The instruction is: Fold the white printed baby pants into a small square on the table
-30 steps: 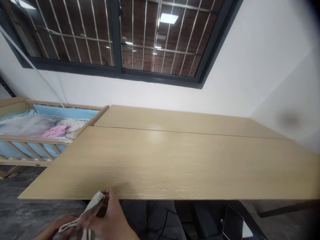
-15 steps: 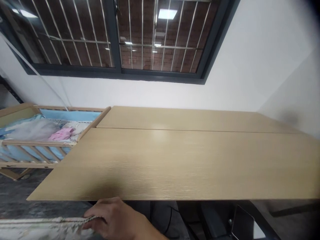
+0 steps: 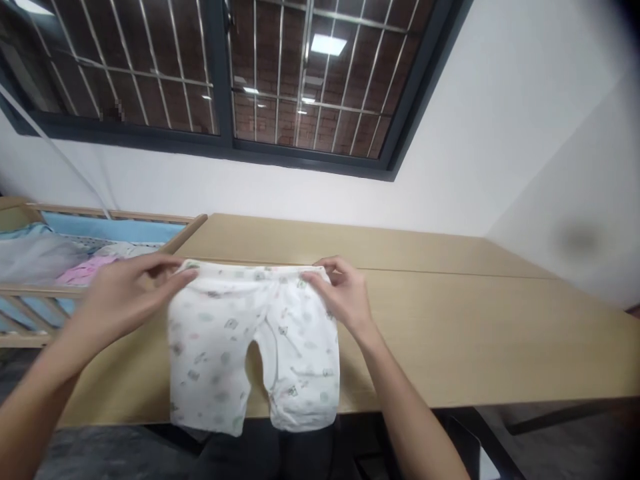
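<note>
Grip closed on each end of the waistband: my left hand [image 3: 123, 293] and right hand [image 3: 343, 297] hold white, small-printed baby pants [image 3: 225, 347] spread over the desk [image 3: 475, 333], legs reaching past its near edge.

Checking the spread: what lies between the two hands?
Head view: only the waistband of the white printed baby pants, held taut from the left hand to the right hand; nothing else lies between them.

The left hand [image 3: 123, 293] and right hand [image 3: 343, 297] pinch, held apart.
</note>
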`<action>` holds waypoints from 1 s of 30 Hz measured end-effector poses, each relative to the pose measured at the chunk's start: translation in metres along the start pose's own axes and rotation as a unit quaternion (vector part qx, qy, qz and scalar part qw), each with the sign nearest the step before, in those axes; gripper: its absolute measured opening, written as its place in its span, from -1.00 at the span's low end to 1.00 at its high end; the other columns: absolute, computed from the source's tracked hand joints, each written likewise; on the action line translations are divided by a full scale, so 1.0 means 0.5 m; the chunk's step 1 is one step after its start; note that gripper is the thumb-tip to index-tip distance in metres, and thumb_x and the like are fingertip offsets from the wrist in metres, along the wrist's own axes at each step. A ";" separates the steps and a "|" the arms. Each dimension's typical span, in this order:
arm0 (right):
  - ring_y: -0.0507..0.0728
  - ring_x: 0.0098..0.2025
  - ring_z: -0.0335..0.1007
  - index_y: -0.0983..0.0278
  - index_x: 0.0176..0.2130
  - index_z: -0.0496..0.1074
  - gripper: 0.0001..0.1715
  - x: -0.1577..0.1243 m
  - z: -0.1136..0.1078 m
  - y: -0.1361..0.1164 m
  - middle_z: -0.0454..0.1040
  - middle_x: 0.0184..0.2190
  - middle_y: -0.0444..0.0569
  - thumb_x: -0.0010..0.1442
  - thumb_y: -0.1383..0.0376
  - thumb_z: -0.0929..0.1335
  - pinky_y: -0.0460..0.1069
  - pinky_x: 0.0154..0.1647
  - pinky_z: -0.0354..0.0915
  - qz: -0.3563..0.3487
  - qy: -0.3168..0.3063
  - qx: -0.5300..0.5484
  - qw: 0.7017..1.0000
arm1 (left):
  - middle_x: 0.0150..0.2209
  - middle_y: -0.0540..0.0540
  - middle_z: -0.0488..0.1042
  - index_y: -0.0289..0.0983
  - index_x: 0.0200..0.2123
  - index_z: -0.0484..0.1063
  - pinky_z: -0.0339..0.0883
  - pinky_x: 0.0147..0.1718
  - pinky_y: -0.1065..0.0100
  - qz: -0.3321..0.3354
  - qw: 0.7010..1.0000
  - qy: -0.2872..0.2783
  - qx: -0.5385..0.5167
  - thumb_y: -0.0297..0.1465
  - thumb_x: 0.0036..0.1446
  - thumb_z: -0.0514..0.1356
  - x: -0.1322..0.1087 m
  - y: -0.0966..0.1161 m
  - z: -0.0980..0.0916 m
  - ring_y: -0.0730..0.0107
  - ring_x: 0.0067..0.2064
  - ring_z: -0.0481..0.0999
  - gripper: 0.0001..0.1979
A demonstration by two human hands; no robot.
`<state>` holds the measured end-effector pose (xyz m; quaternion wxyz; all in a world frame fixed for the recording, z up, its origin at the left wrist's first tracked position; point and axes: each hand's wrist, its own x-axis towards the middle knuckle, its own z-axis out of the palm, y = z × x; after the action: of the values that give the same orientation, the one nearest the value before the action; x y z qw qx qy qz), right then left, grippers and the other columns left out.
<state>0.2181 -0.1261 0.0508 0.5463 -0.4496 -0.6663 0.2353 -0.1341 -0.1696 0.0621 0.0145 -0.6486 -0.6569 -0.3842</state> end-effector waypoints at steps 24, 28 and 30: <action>0.05 -0.33 0.38 0.34 -0.34 0.52 -0.96 0.221 0.101 0.444 0.53 -0.42 -0.07 0.19 0.41 0.44 -0.07 -0.22 0.19 0.190 -0.081 -0.227 0.952 | -0.02 -0.15 0.53 -0.28 -0.03 0.48 0.45 0.02 0.06 -0.060 0.956 -0.258 0.128 -0.18 0.36 0.21 0.219 -0.002 0.470 0.20 -0.01 0.54 -0.70; 0.02 -0.35 0.41 0.36 -0.30 0.52 -0.91 0.228 0.088 0.457 0.58 -0.37 -0.04 0.22 0.35 0.44 -0.11 -0.27 0.23 0.190 -0.085 -0.192 0.959 | 0.19 -0.38 0.41 -0.34 0.14 0.40 0.24 0.21 -0.03 0.002 0.965 -0.231 0.123 -0.34 0.42 0.03 0.190 0.071 0.443 -0.03 0.24 0.37 -0.66; 0.02 -0.39 0.42 0.37 -0.31 0.53 -0.88 0.232 0.079 0.460 0.59 -0.39 -0.03 0.21 0.32 0.46 -0.12 -0.32 0.25 0.186 -0.080 -0.176 0.963 | 0.22 -0.40 0.40 -0.34 0.17 0.38 0.18 0.25 0.00 0.057 0.962 -0.246 0.102 -0.33 0.41 0.00 0.146 0.133 0.430 -0.06 0.29 0.32 -0.62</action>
<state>0.2601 0.0920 -0.0859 0.3502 -0.6342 -0.6434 0.2474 0.0148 -0.0045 -0.0195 -0.0591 -0.7542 -0.6383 -0.1423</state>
